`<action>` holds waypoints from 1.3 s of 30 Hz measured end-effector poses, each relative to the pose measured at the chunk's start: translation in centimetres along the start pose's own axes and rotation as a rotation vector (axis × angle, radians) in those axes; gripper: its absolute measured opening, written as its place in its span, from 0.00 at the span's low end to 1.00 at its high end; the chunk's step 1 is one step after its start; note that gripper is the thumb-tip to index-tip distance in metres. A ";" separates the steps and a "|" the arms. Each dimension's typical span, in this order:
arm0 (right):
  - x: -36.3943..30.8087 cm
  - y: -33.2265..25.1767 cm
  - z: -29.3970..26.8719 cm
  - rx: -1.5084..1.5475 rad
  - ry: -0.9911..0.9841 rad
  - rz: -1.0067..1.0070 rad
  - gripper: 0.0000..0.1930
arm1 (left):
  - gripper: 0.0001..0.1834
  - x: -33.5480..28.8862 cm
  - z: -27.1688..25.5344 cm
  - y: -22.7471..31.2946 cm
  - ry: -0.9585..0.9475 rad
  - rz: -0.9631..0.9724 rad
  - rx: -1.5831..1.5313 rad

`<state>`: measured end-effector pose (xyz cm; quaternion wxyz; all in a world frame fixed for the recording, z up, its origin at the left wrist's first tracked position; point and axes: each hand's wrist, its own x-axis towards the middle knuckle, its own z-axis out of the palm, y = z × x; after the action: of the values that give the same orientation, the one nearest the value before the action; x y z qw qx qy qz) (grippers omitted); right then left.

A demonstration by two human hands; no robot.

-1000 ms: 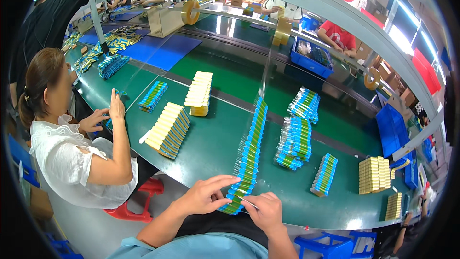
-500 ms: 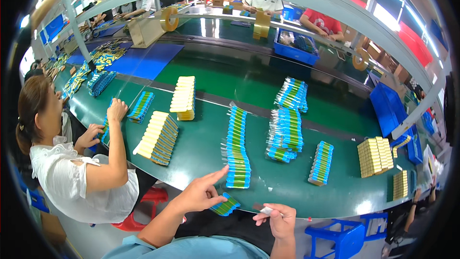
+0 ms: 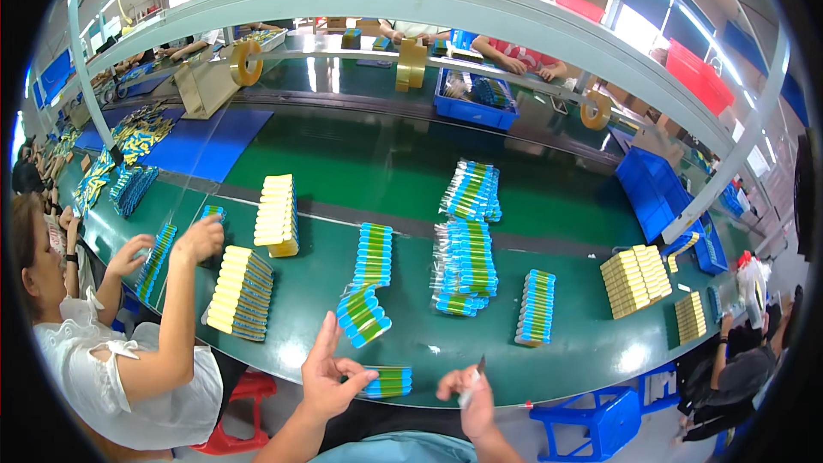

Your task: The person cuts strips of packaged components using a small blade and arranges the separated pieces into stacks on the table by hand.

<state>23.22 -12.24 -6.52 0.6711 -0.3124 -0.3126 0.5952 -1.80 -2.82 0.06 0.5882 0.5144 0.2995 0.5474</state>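
My left hand (image 3: 327,379) has its index finger stretched out and the other fingers partly bent. Its thumb lies at the end of a short blue-and-green strip of slim packs (image 3: 390,381) by the table edge; whether it grips is unclear. My right hand (image 3: 470,399) is closed around a small blade with a white grip (image 3: 467,396), its dark tip pointing up. Just beyond my left hand, a tilted section of blue-and-green packs (image 3: 363,315) sits at the near end of a straight row (image 3: 375,253).
Piled blue-and-green packs (image 3: 465,261) and a shorter row (image 3: 537,307) occupy the right side. Yellow stacks (image 3: 240,291) stand left, another (image 3: 634,279) far right. A co-worker (image 3: 120,351) works at left. A metal frame (image 3: 411,2) with tape rolls spans overhead; blue stools (image 3: 591,416) stand below.
The near part of the middle row now sits at an angle to the rest. My left index finger has swung upright. The whole view has shifted, and the blade stays in my right hand.
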 end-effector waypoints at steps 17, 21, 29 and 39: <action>21.4 -12.5 -0.9 -1.600 0.340 -0.571 0.23 | 0.36 0.8 -0.9 -0.7 -0.192 0.128 -0.085; 19.3 -11.3 3.7 -1.481 0.338 -0.740 0.21 | 0.29 -1.5 -2.3 -1.8 -0.095 0.249 -0.064; 9.5 -2.1 6.7 -0.866 -0.179 0.115 0.20 | 0.23 -2.4 -1.0 -0.1 -0.379 0.209 0.509; 0.4 3.8 6.4 -0.256 0.054 0.209 0.23 | 0.32 -0.2 -2.6 -1.0 0.181 -0.136 0.118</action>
<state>15.87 -11.18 -5.61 0.5685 -0.4421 -0.3335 0.6084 -3.87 -2.16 -1.67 0.5631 0.4751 0.4174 0.5319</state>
